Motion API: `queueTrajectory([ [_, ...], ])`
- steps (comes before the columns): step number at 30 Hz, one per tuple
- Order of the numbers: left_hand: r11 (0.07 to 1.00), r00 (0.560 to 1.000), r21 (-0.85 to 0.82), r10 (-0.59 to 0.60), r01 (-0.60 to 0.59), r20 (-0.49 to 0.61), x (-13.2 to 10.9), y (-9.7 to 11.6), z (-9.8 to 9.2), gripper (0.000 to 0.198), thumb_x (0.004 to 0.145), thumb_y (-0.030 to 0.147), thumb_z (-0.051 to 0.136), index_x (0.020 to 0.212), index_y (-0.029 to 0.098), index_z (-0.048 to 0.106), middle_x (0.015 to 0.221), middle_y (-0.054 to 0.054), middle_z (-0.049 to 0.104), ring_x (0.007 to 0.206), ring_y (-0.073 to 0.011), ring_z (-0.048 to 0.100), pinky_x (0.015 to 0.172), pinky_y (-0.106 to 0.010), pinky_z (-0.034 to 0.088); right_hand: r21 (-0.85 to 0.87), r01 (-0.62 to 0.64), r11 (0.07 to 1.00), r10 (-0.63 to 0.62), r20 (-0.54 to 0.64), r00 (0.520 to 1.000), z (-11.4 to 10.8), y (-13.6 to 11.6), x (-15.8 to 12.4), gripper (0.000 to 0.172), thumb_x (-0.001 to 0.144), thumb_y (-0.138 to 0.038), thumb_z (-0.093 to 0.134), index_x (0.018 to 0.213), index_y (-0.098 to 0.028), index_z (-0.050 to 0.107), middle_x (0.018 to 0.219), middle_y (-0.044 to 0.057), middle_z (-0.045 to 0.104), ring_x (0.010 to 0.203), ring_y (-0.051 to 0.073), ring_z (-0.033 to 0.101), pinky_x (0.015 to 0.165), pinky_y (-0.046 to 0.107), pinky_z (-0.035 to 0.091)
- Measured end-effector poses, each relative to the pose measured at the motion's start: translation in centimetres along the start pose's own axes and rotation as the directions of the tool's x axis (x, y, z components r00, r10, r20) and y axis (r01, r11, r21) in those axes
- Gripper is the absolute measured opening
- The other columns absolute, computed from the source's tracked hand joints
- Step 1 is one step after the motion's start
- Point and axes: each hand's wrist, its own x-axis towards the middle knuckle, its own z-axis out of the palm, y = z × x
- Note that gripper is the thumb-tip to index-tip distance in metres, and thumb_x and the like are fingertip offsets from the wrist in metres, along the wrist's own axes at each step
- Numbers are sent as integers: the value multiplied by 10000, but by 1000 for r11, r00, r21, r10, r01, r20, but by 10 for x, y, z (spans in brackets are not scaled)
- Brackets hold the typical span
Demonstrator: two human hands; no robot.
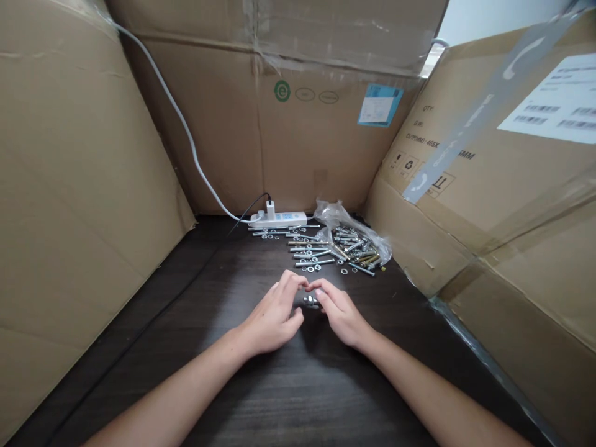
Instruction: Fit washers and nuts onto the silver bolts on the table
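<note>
My right hand (342, 313) is closed on a short silver bolt with a nut (310, 301), pinched between thumb and fingers. Only the nut end of it shows; the rest is hidden by the hand. Just left of the nut, my left hand (279, 313) is curved, its thumb apart from its fingers and nothing visible between them. The index fingertips of both hands meet or nearly meet above the nut. Beyond the hands lie several long bolts (314, 264) in rows, with loose washers (318, 268) and nuts near their ends.
At the right back, a heap of bolts (356, 245) spills from a clear plastic bag (338, 214). Behind the rows sits a white power strip (293, 218) with a plugged-in charger. A black cable (186, 287) crosses the dark table (261, 397). Cardboard boxes (316, 143) wall three sides.
</note>
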Motion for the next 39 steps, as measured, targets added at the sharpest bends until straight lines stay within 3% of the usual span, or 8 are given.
queueTrajectory([
  [3, 999, 999, 46, -16, 14, 34, 2, -1, 0, 111, 907, 235, 413, 979, 212, 495, 972, -23, 540, 868, -169, 516, 798, -316, 423, -4, 12, 1000, -12, 12, 1000, 0, -3, 0, 269, 937, -338, 360, 1002, -201, 582, 748, -7, 582, 656, 138, 508, 632, 249, 393],
  [6, 995, 996, 95, 5, -14, 90, 4, -3, 1, 226, 954, 315, 344, 868, 203, 521, 849, -11, 552, 798, -165, 513, 772, -320, 415, -9, 22, 1000, -22, 17, 1000, -1, -6, -1, 255, 937, -324, 367, 984, -198, 583, 771, -6, 600, 685, 141, 524, 654, 251, 387],
  [9, 998, 996, 50, 38, -42, 81, 3, -2, 2, 119, 923, 240, 404, 966, 206, 510, 948, -27, 552, 868, -170, 524, 785, -306, 425, -7, 29, 1000, -29, 17, 999, -1, -7, -1, 244, 936, -311, 369, 974, -194, 580, 777, -7, 607, 688, 137, 526, 653, 247, 380],
  [13, 1000, 999, -2, 1, -1, 41, 1, 2, 0, 197, 873, 210, 468, 1070, 214, 472, 1020, -31, 540, 907, -173, 528, 790, -300, 434, 7, 36, 999, -36, 21, 999, 0, -6, -1, 247, 936, -310, 372, 1001, -195, 580, 823, 0, 621, 723, 142, 540, 674, 248, 385],
  [19, 996, 996, 85, -13, 5, 91, 3, -4, 2, 252, 959, 323, 329, 857, 201, 525, 830, -10, 560, 787, -166, 520, 755, -319, 413, -23, 22, 999, -22, 21, 1000, 0, -4, 0, 257, 939, -326, 363, 994, -201, 580, 779, -7, 609, 689, 142, 528, 652, 249, 383],
  [24, 1000, 999, 18, 16, -17, 50, 2, 0, 2, 159, 894, 231, 446, 1040, 215, 506, 981, -31, 560, 870, -171, 527, 783, -309, 424, 1, 37, 999, -37, 15, 999, -1, -5, 0, 250, 938, -323, 361, 963, -198, 576, 787, -7, 605, 699, 139, 526, 663, 248, 387],
  [30, 993, 994, 114, 6, -19, 109, 3, -6, 3, 259, 961, 343, 342, 865, 200, 535, 834, -9, 579, 772, -160, 521, 737, -307, 400, -13, 20, 1000, -19, 27, 999, -1, -5, -1, 257, 932, -332, 370, 989, -197, 582, 744, -9, 591, 657, 137, 505, 648, 250, 385],
  [39, 983, 989, 155, 76, -96, 129, 4, -3, 0, 168, 948, 295, 385, 945, 202, 525, 929, -35, 577, 836, -173, 530, 753, -310, 400, -9, -5, 1000, 5, 48, 999, -2, -4, 1, 237, 924, -338, 370, 846, -190, 538, 639, -39, 500, 588, 114, 425, 592, 237, 347],
])
